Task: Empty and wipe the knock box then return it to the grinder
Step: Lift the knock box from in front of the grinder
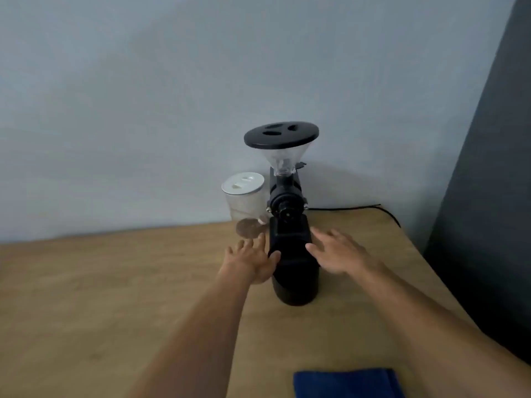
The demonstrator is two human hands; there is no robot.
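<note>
At about 11 o'clock from the grinder (pixel 286 196) stands a clear jar with a white lid (pixel 244 196). The left hand (pixel 251 261) is open, its thumb touching the black knock box (pixel 294 268), which sits on the wooden table (pixel 115 282) at the grinder's 6 o'clock. The right hand (pixel 337 254) is spread open beside the box. A blue cloth (pixel 344 383) lies at 5 o'clock.

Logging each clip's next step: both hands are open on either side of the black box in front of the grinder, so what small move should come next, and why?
Probably close both hands on the black knock box. The left hand already touches its side with the thumb; the right hand is open beside it, holding nothing. The box sits under the grinder, not yet removed.
</note>
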